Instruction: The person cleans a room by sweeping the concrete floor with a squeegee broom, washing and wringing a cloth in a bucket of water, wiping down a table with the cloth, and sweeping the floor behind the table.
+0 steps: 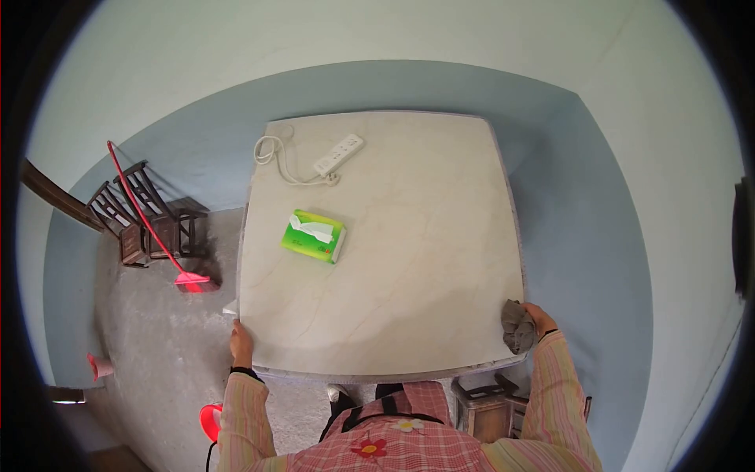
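Note:
A square table with a pale marbled top (393,275) stands in front of me. At its front left corner, my left hand (241,346) is closed on the table edge, the fingers partly hidden. My right hand (540,319) is at the front right edge, closed on a crumpled grey cloth (518,327) that lies over the corner. A green tissue pack (314,236) with a white tissue sticking out lies left of the middle. Near the far left corner is a white power strip (339,155) with its coiled cord (271,149).
Dark wooden chairs (157,228) and a red broom (145,220) stand at the left by the wall. A red object (211,422) is on the floor at the lower left. Another wooden chair (484,413) is at the front right, beneath the table edge.

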Tool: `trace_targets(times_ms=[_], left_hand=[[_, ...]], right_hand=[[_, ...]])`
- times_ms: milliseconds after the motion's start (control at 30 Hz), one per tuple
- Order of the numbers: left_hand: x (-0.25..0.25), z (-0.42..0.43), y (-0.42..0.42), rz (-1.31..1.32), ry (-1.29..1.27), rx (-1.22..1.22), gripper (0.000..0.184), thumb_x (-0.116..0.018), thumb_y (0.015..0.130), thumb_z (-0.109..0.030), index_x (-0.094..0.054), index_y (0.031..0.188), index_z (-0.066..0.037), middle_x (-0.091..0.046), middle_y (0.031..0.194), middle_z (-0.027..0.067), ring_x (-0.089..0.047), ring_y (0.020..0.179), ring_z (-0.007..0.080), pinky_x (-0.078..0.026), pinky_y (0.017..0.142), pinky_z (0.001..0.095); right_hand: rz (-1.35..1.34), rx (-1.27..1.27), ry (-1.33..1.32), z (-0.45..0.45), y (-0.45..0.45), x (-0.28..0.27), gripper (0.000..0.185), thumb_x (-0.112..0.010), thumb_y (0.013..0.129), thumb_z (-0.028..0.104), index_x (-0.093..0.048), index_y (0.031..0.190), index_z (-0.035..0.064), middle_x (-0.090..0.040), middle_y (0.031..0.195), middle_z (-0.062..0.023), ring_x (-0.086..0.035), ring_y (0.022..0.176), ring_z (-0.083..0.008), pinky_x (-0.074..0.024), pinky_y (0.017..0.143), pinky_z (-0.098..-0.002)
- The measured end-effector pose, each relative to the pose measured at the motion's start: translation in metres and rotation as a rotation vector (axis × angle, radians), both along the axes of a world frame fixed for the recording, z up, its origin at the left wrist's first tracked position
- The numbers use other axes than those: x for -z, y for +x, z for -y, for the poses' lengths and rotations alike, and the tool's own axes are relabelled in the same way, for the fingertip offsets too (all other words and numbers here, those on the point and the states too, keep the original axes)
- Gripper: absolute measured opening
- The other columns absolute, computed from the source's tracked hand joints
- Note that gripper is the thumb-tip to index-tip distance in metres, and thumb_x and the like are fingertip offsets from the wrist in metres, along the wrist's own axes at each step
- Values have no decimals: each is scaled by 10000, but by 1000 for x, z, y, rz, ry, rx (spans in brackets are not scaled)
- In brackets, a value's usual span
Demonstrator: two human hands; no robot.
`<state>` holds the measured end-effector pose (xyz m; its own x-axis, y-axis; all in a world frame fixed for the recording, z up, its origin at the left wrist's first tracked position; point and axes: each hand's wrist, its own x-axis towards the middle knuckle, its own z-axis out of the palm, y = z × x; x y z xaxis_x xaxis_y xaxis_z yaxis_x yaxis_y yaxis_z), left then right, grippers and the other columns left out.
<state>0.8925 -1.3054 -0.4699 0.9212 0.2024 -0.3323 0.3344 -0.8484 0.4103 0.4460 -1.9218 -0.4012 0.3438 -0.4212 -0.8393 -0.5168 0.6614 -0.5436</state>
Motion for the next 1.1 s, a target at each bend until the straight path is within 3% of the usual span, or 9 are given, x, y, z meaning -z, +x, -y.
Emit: trace_targets(times_ms=[133, 367, 467, 633, 733, 833, 900, 1100], left_hand=[[0, -2, 3, -16, -18, -15, 817, -167, 879, -621, -555, 1130, 53, -551, 1116, 301, -490, 1102, 440, -365, 949, 459], [-11, 6, -2, -40, -6, -37, 816, -169, 880, -616, -535, 1160, 57, -530, 1154, 301, -476, 1126, 431, -355, 962, 451], [-13, 6, -4, -45, -31, -39, 835, -164, 876, -622, -528, 1161, 74, -518, 1167, 308, -460, 1142, 435, -338, 976, 452], [-21, 12, -8, -56, -32, -72, 849, -168, 876, -622, -515, 1162, 98, -506, 1175, 321, -446, 1155, 441, -324, 988, 448], [-16, 7, -7, -54, -51, -86, 845, -175, 876, -618, -510, 1165, 101, -509, 1168, 324, -449, 1152, 441, -327, 988, 442], [-14, 10, -9, -69, -37, -84, 838, -184, 876, -615, -512, 1166, 99, -512, 1166, 322, -452, 1151, 438, -331, 985, 440], [-16, 9, -9, -55, -2, -104, 799, -181, 878, -610, -538, 1164, 44, -537, 1152, 290, -483, 1117, 430, -357, 954, 462], [-15, 6, -12, -67, -13, -110, 793, -188, 878, -609, -549, 1151, 43, -541, 1135, 298, -484, 1109, 436, -360, 949, 462]], right_hand=[[-110, 38, 67, -2, 7, -1, 199, -540, 787, 174, -610, 860, 3, -621, 817, -75, -572, 693, -192, -475, 656, -305], [-34, -16, 34, 8, -4, 24, 202, -531, 775, 161, -606, 861, -7, -617, 833, -78, -570, 708, -196, -471, 664, -318], [-2, 3, 65, 20, -15, 46, 220, -548, 811, 202, -616, 900, 12, -643, 827, -82, -616, 670, -197, -519, 615, -321], [-165, -15, 11, 22, -8, 36, 207, -557, 813, 192, -619, 902, 15, -642, 832, -86, -612, 684, -204, -514, 626, -325], [-123, -13, 55, 25, -7, 39, 209, -557, 815, 191, -621, 901, 12, -641, 829, -86, -610, 680, -215, -512, 625, -333], [-57, -23, 11, 25, -14, 45, 337, -571, 760, 215, -617, 970, -45, -629, 936, -102, -571, 799, -236, -457, 717, -339], [-123, -85, -20, 30, -18, 49, 330, -575, 758, 221, -625, 950, -42, -632, 924, -101, -571, 792, -230, -457, 714, -338], [-235, -177, -134, 39, -14, 42, 304, -590, 750, 232, -648, 883, -36, -640, 876, -97, -569, 756, -217, -455, 690, -329]])
